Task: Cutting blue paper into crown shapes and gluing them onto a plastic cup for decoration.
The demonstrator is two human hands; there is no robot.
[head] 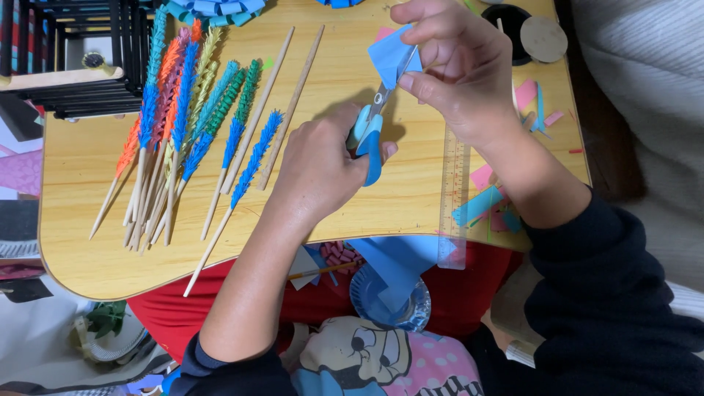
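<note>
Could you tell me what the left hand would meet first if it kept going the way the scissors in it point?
The left hand aims the blue scissors up and right, so it would probably first meet the folded blue paper pinched in the right hand.

A light wooden worktop point(88, 169) with rounded corners fills the view under even, soft light. A black wire rack point(81, 44) stands beyond its far left corner, and pale grey fabric point(645, 88) lies along the right.
</note>
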